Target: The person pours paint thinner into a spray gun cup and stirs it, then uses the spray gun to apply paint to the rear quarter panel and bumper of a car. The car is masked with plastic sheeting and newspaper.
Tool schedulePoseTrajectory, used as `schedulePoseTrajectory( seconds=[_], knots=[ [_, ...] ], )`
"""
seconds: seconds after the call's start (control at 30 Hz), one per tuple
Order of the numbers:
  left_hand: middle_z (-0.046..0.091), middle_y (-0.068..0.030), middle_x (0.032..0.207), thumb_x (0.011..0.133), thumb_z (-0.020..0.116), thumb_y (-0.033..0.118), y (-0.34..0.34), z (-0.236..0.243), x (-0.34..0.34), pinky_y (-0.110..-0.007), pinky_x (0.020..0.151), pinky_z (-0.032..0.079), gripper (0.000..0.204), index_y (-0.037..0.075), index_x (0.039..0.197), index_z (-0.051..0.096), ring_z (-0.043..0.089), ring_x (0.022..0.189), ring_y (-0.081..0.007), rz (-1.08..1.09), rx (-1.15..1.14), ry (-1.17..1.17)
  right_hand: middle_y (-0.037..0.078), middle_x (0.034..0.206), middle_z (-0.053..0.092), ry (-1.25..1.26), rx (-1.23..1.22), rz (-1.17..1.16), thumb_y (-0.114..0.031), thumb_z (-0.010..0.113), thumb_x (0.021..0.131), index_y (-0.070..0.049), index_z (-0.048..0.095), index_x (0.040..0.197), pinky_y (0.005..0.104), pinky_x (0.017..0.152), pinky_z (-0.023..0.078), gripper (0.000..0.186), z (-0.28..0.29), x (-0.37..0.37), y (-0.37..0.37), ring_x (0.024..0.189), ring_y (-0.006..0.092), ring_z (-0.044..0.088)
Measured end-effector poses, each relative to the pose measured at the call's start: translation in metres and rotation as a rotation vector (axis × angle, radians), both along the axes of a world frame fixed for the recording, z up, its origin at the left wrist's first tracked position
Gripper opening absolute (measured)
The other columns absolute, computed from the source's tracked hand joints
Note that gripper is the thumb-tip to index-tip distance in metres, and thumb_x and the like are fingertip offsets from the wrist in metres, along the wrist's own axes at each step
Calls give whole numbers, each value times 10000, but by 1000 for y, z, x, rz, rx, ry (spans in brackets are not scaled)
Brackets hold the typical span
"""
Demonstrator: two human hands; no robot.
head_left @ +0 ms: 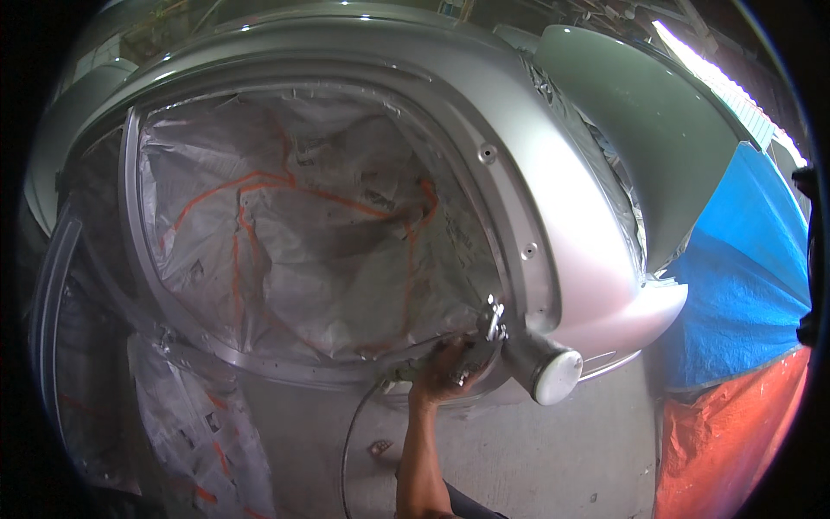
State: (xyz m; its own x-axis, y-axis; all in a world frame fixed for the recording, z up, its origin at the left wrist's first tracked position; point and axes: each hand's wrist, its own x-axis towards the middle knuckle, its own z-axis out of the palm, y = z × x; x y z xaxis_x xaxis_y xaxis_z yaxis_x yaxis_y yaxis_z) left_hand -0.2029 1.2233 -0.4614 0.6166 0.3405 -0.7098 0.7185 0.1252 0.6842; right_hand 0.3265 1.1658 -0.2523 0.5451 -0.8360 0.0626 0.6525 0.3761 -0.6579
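Silver car body [596, 233], its door opening covered w/ a crumpled grey plastic sheet [320, 251] w/ orange-red stripes. One bare hand [443, 370] reaches up from bottom ctr, clamped on the handle of a shiny metal spray gun [491, 330]; can't tell if trigger is squeezed. Gun is at lower R corner of the opening, tipped sideways, nozzle end up; can't tell if it touches the car. Its round cup [558, 377], w/ pale lid, sticks out to R. Thin hose [347, 450] runs from L end of handle down to bottom edge. Far R: blue tarp [735, 268] above orange tarp [726, 441], beside a curved grey-green panel [648, 130]. Below car: grey floor [571, 450].
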Motion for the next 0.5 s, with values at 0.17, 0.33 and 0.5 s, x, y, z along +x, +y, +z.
schedulePoseTrajectory(
  seconds=[0.17, 0.33, 0.5],
  knots=[
    [686, -145, 828, 1102, 532, 330, -3, 12, 50, -443, 698, 526, 326, 23, 1097, 643, 665, 752, -287, -66, 68, -38, 79, 1083, 636, -19, -617, -46, 16, 623, 1019, -15, 516, 1414, 321, 685, 541, 411, 32, 31, 22, 826, 145, 619],
    [681, -152, 823, 1107, 527, 309, -10, 21, 89, -429, 670, 533, 302, 36, 1127, 653, 679, 740, -282, 37, -11, -63, 100, 1033, 639, -136, -734, 28, 51, 577, 1015, 29, 511, 1392, 326, 641, 530, 384, 78, 57, 57, 773, 147, 606],
    [678, -144, 821, 1098, 542, 334, -17, 30, 111, -424, 671, 545, 306, 55, 1136, 661, 671, 739, -267, 69, 73, -155, 80, 921, 632, -296, -959, 75, 76, 520, 993, 45, 532, 1324, 306, 634, 512, 332, 120, 84, 86, 722, 140, 590]
  ],
)
